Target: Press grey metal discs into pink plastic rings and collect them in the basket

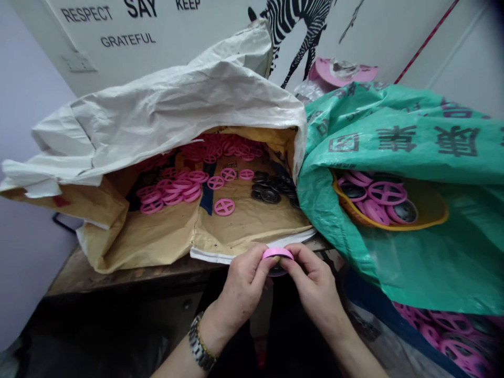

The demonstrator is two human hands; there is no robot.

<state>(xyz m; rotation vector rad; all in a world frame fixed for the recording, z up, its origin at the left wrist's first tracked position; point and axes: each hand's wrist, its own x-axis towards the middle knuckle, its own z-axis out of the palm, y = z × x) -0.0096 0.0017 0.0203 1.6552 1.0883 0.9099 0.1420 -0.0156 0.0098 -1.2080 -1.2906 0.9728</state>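
Observation:
Between my two hands, a pink plastic wheel ring with a dark disc inside is pinched just off the bench's front edge. My left hand, with a metal watch on its wrist, grips the wheel's left side. On the right side, my right hand closes on it with the thumb pressed to the dark part. Beyond them lies an open paper-lined sack. Inside it are a heap of pink spoked rings, a single pink ring nearer me, and a pile of black discs.
To the right, a green woven sack surrounds a yellow basket of pink wheels with dark centres. More pink wheels fill a bag at the lower right. A pink cap-like object sits behind, against the wall.

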